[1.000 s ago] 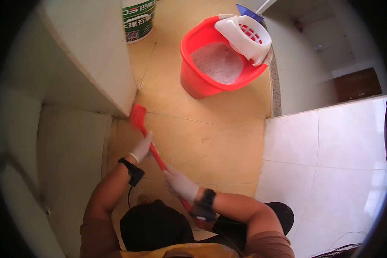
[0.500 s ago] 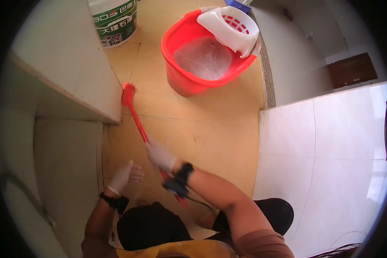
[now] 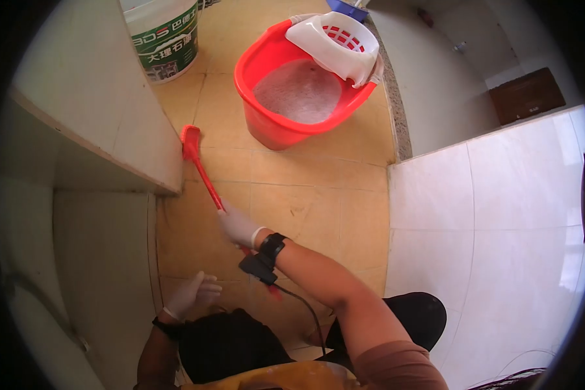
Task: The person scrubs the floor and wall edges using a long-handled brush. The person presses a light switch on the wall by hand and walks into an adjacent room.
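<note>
- Fingers [image 3: 225, 212] of the right hand [image 3: 238, 227], gloved, are curled round the long handle of a red brush [image 3: 205, 178] near the middle of the frame; their tips are partly out of sight, so how hard they press cannot be told.
- Left hand [image 3: 184, 296], also gloved, sits at the lower left, apart from the brush, fingers loosely extended and holding nothing.
- The brush slants from the centre up to the left, its head [image 3: 190, 139] at the foot of a pale panel [image 3: 133, 123]; whether the bristles touch the panel or only lie just beside it is hard to tell.
- It looks like plastic: probably light, fairly stiff along the handle, not fragile. The smooth handle could turn slippery if wet.
- A good hold would be mid-handle, as the right hand has it; a second hand nearer the head should give more firmness against twisting.
- At the upper middle stands a red bucket [image 3: 257, 121] of frothy liquid [image 3: 297, 92], a white wringer [image 3: 318, 45] on its rim; a labelled tub [image 3: 166, 52] stands upper left.
</note>
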